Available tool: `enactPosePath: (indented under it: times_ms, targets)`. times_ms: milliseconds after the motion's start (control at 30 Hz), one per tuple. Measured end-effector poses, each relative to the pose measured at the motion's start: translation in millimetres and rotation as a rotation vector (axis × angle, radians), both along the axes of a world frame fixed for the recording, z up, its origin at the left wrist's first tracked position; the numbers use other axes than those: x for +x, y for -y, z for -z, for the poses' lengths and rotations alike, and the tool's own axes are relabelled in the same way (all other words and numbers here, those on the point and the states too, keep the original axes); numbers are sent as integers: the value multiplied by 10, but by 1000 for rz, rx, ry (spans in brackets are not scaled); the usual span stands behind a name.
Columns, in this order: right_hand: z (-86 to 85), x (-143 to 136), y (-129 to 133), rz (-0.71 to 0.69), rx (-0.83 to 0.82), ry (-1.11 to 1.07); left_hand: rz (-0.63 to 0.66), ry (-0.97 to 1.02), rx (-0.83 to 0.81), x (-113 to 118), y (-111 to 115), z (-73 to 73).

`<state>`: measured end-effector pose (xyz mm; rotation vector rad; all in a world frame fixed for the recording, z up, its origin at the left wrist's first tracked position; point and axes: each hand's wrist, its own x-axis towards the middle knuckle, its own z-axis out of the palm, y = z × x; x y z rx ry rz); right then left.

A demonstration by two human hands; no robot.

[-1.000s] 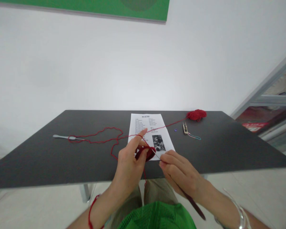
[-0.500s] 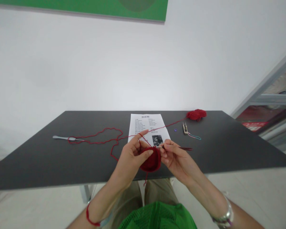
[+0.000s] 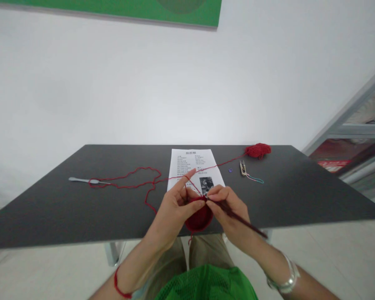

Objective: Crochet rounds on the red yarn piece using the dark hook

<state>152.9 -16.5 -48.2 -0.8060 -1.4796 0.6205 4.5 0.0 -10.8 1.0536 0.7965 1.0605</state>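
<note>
A round red crochet piece (image 3: 200, 218) hangs over the table's front edge, its near rim pinched by my left hand (image 3: 174, 208). Red yarn (image 3: 192, 183) runs over the raised left index finger down to the stitches. My right hand (image 3: 233, 212) grips a dark-handled crochet hook (image 3: 248, 225), its tip at the top edge of the piece beside my left thumb. The fingers hide the hook's tip in part. A short yarn tail (image 3: 190, 240) dangles below the piece.
Beyond my hands lies a printed sheet (image 3: 192, 162). A red yarn ball (image 3: 258, 151), thread snips (image 3: 243, 168) with a cord and a small purple ring (image 3: 230, 170) lie to the right. At left, a grey-handled hook (image 3: 81, 180) lies among yarn on the black table (image 3: 65, 212).
My right hand has turned, so the hook's handle now slants down toward me instead of lying level. The crochet piece has shifted slightly right and nearer to me.
</note>
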Motion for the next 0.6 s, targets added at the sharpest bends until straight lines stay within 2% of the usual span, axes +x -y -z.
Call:
enactPosePath:
  times_ms: [100, 133, 200, 267, 367, 433, 500, 600]
  targets:
    - [110, 12, -24, 197, 406, 443, -7, 80, -33, 12, 10, 13]
    - [134, 15, -33, 235, 499, 511, 0, 113, -66, 12, 9, 16]
    - [156, 19, -48, 236, 583, 498, 28, 165, -148, 3, -1, 17]
    - [150, 21, -55, 139, 484, 348, 56, 183, -206, -16, -18, 8]
    - [116, 40, -39, -44, 128, 10, 56, 167, -209, -55, -44, -15]
    - [93, 76, -18, -146, -30, -154, 58, 146, -191, -80, -57, -33]
    - [69, 128, 2, -198, -92, -215, 76, 127, -172, -102, -66, -49]
    - [30, 218, 19, -209, -137, -197, 107, 96, -146, -128, -77, -70]
